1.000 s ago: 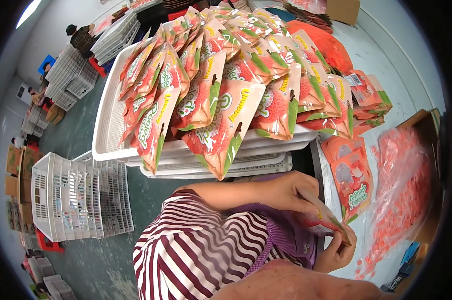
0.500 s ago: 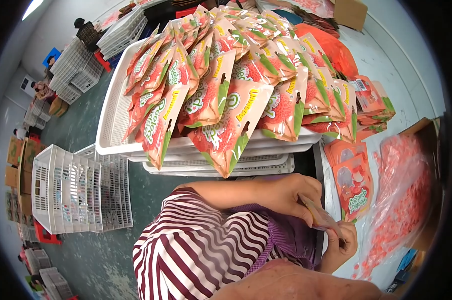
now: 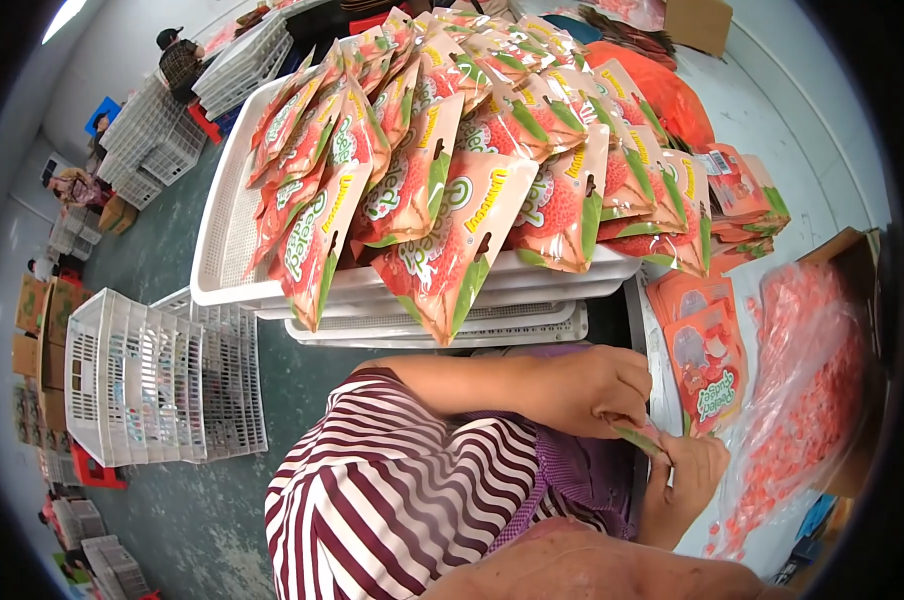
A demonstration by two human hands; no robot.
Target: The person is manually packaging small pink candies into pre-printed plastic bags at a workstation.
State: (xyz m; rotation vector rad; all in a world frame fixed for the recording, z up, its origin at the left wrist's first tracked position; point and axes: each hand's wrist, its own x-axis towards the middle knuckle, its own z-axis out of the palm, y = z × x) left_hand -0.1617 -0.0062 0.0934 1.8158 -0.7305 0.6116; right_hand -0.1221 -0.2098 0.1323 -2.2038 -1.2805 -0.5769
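Observation:
My left hand [image 3: 604,392] reaches in from the left with its fingers closed round one end of a small pink and green pouch [image 3: 640,438]. At the pouch's other end my right hand [image 3: 688,474] pinches the edge between thumb and fingers. Only a narrow strip of the pouch shows between the two hands; the rest is hidden by them. Just beyond, flat printed pouches [image 3: 704,362] lie in a stack on the pale tabletop [image 3: 772,215]. To their right lies a clear plastic bag of small pink pieces [image 3: 797,380].
A white tray [image 3: 217,255], heaped with filled fruit-print pouches [image 3: 457,240], sits on other trays ahead. More pouches [image 3: 737,190] are piled right of it, near a red bag [image 3: 662,95]. White crates [image 3: 137,385] stand on the green floor at left. A cardboard box [image 3: 852,265] is far right.
Both hands keep hold of the pouch, which now shows as a thinner strip. My left hand's fingers have curled further over it, and my right hand has shifted slightly up and right.

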